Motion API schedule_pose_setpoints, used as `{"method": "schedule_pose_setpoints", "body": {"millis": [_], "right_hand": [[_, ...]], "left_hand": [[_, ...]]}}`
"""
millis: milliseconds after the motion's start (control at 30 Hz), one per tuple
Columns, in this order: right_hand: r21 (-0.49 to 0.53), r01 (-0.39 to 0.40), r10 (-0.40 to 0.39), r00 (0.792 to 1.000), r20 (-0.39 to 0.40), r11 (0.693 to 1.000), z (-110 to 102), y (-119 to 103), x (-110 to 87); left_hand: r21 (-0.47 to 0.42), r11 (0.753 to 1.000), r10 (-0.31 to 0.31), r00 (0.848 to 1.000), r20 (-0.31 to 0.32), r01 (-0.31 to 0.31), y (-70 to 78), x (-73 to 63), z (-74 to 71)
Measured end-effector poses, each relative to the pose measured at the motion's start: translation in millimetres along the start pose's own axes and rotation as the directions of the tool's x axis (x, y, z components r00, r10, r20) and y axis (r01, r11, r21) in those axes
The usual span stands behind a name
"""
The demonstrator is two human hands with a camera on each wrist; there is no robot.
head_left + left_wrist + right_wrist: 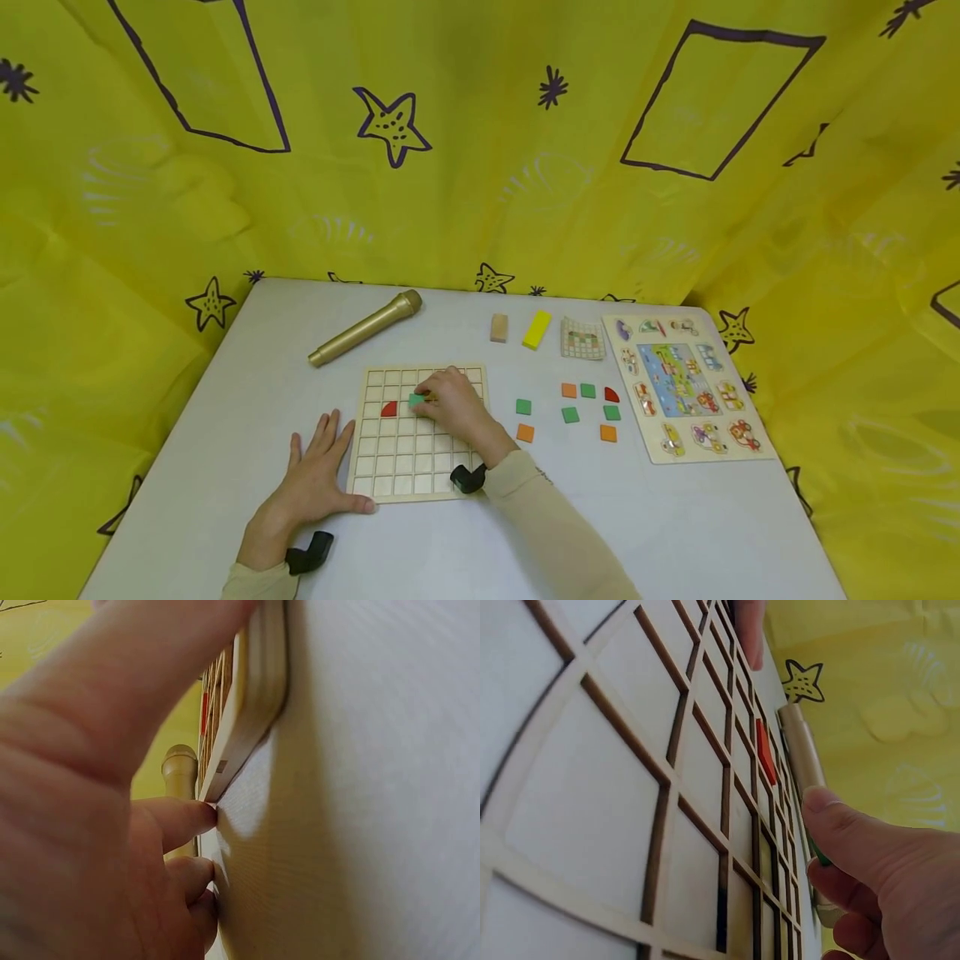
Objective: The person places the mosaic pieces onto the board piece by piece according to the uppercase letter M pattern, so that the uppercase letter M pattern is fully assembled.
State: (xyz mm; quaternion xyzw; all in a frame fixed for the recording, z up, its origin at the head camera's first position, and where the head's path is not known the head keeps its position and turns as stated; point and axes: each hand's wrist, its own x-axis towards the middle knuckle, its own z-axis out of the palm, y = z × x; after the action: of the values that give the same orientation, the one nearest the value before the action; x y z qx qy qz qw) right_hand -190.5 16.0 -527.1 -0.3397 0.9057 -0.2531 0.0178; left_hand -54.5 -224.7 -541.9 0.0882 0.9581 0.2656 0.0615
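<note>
A wooden grid board [403, 492] with square cells lies on the white table. One red quarter-circle tile [388, 409] sits in a cell toward its upper left; it also shows in the right wrist view as a red tile [765, 752]. Over the board, my right hand [457, 407] pinches a green square tile [416, 401] between thumb and fingers, just right of the red one. My left hand [318, 475] lies spread on the table, its thumb and fingertips against the board's left edge. In the left wrist view, fingers [184, 823] touch the board's side [225, 761].
Right of the board lie loose green tiles [570, 415], orange tiles [526, 433] and a red tile [612, 394]. Behind are a gold microphone [365, 328], a wooden block [498, 327], a yellow block [537, 330] and pattern cards [582, 340]. A picture puzzle board [712, 450] lies far right.
</note>
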Motion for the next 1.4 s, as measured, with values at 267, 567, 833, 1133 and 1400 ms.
{"method": "schedule_pose_setpoints", "body": {"millis": [267, 567, 833, 1133, 1400], "right_hand": [[-0.066, 0.022, -0.021, 1.000, 0.017, 0.998, 6.4, -5.7, 4.3], [-0.079, 0.007, -0.006, 1.000, 0.004, 0.997, 9.9, -11.2, 5.8], [-0.093, -0.003, 0.002, 1.000, -0.004, 0.996, 12.3, -12.5, 6.5], [-0.141, 0.001, -0.001, 1.000, -0.003, 0.990, 12.7, -14.9, 6.4], [-0.166, -0.009, 0.008, 1.000, -0.005, 0.986, 14.1, -14.3, 5.6]], "left_hand": [[-0.004, 1.000, -0.002, 1.000, 0.003, 0.002, -0.7, -0.2, -0.3], [-0.004, 1.000, 0.001, 1.000, 0.005, -0.001, -0.2, 0.0, -0.3], [-0.009, 1.000, -0.002, 1.000, 0.008, 0.002, 0.5, -0.1, -0.8], [0.001, 1.000, -0.002, 1.000, 0.009, 0.002, 0.8, 0.2, -0.8], [-0.002, 1.000, -0.003, 1.000, 0.005, 0.003, 2.9, -0.3, -2.0]]}}
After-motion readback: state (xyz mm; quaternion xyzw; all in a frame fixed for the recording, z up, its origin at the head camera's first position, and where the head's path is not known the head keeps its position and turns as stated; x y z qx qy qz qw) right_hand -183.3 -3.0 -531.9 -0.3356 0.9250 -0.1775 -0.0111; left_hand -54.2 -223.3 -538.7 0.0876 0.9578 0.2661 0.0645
